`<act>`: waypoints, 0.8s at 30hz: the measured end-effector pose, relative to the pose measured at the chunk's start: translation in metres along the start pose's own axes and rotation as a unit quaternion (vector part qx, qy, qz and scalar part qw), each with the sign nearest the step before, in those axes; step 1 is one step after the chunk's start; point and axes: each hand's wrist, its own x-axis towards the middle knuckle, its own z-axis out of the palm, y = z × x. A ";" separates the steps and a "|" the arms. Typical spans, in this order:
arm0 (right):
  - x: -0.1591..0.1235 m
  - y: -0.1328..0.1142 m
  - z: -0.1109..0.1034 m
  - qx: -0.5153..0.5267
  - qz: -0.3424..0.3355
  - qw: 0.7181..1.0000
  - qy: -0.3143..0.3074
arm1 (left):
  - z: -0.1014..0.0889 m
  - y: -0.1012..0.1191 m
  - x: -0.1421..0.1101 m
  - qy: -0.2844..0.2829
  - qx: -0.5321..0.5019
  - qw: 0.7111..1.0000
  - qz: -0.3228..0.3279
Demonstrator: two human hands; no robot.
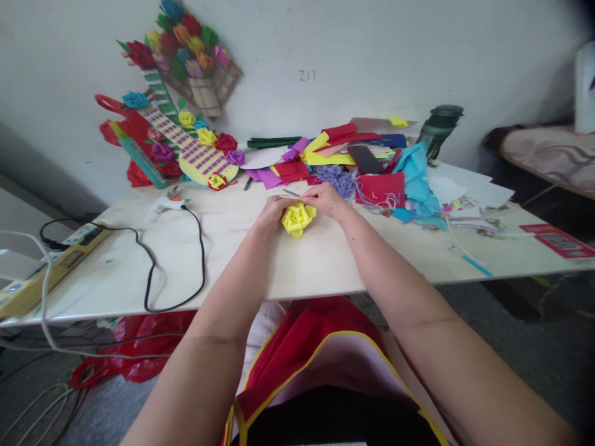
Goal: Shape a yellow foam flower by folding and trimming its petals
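Note:
A yellow crepe-paper flower (299,218) hangs head down just above the table, below my fingertips. My left hand (275,209) is closed at the upper left of the flower and grips its base. Pinched together at the upper right of the flower are the fingers of my right hand (326,199). Between the two hands a thin grey pointed piece (290,193), perhaps a blade, juts left from my right fingertips. Its other end is hidden by the fingers.
Purple yarn (338,179), coloured paper strips (320,145) and a dark phone (365,159) lie beyond my hands. Decorated cardboard (204,162) with paper flowers leans at the back left. A glue gun (170,202) with black cord is on the left, a dark bottle (439,130) back right.

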 end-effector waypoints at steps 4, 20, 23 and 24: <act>0.003 0.004 0.002 0.011 -0.028 1.000 0.009 | -0.001 -0.001 0.001 0.004 0.007 1.000 -0.007; 0.007 0.007 0.008 0.043 -0.060 0.997 0.025 | -0.001 -0.003 0.007 0.025 -0.019 0.999 -0.024; 0.006 0.008 0.008 0.052 -0.065 0.996 0.029 | -0.002 -0.003 0.008 0.031 -0.013 0.999 -0.023; 0.006 0.007 0.008 0.056 -0.066 0.996 0.030 | -0.002 -0.003 0.008 0.031 -0.011 0.999 -0.023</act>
